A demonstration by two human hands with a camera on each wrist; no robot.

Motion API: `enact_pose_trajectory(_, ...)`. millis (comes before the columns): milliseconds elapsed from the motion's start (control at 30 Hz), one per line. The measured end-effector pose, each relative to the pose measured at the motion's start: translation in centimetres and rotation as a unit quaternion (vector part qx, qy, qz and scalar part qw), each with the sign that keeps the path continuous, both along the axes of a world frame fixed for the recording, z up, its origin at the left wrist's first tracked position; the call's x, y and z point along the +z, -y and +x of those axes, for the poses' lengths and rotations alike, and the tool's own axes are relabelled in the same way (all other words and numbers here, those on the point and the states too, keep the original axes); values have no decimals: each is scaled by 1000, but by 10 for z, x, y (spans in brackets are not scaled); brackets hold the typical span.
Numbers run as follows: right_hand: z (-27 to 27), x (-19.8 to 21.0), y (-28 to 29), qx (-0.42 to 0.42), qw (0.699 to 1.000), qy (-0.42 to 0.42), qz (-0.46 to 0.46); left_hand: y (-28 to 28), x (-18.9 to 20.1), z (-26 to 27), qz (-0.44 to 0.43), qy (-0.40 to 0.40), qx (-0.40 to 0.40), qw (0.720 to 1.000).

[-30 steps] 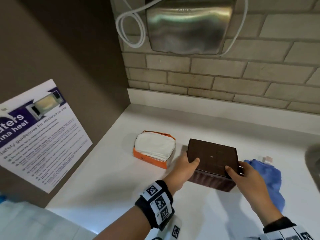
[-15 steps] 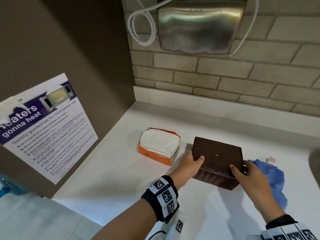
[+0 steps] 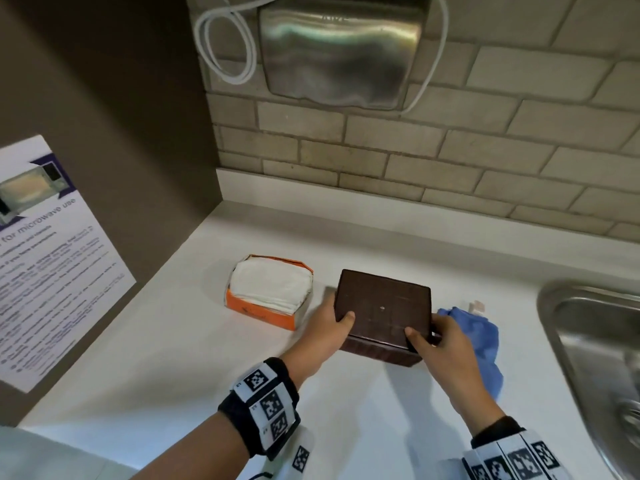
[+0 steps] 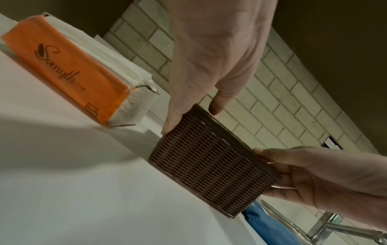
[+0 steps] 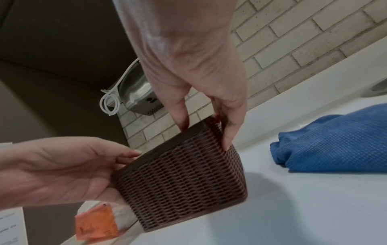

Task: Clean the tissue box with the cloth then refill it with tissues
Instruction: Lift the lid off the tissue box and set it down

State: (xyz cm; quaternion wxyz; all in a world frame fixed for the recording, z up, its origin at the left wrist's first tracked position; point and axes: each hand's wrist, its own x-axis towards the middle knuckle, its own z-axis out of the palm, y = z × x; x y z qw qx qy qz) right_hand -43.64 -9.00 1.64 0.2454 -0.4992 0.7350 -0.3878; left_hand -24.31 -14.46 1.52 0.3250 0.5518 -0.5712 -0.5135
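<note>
A dark brown woven tissue box [image 3: 382,310] [image 4: 206,172] [image 5: 184,175] stands on the white counter [image 3: 173,358], its flat solid face up. My left hand [image 3: 327,327] [image 4: 196,106] grips its left end, thumb on top. My right hand [image 3: 438,341] [image 5: 201,129] grips its right end, thumb on the top face and fingers down the side. An opened orange pack of white tissues [image 3: 268,291] [image 4: 79,79] lies to the left of the box. The blue cloth [image 3: 479,341] [image 5: 335,140] lies crumpled to the right, partly behind my right hand.
A steel sink [image 3: 595,358] is set in the counter at the far right. A metal hand dryer [image 3: 343,50] with a white cable hangs on the brick wall. A brown side panel with a poster [image 3: 52,254] closes off the left.
Both hands keep their hold on the brown box, which has barely moved. The head view has shifted to the right, so the sink has come into view.
</note>
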Motion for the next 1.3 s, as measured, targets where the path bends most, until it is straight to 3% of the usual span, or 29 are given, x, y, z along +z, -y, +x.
enact_pose_trajectory(200, 3, 6, -3, 3, 1000, -8, -7, 0, -2, 1, -1, -20, -26, 999)
enact_pose_trajectory(467, 2, 16, 1, 40, 991, -119, 50, -3, -4, 10, 13, -67, -59, 996)
enact_pose_trajectory(567, 11, 22, 0, 88, 959, -267, -22, -1, -2, 18, 13, -74, -94, 993)
enact_pose_trajectory(633, 25, 21, 2, 175, 926, -321, -93, 1, -3, 23, -8, -63, -116, 991)
enact_pose_trajectory(733, 45, 14, 8, 265, 880, -382, -96, 6, -9, 26, -29, -11, -135, 990)
enact_pose_trajectory(967, 49, 12, 13, 295, 828, -460, -121, 22, -40, 25, 18, 38, -145, 989)
enact_pose_trajectory(1200, 57, 18, 13, 298, 778, -528, -164, 36, -34, 20, -14, 73, -194, 978)
enact_pose_trajectory(1300, 58, 19, 16, 274, 772, -556, -139, 37, -32, 20, -22, 74, -206, 976)
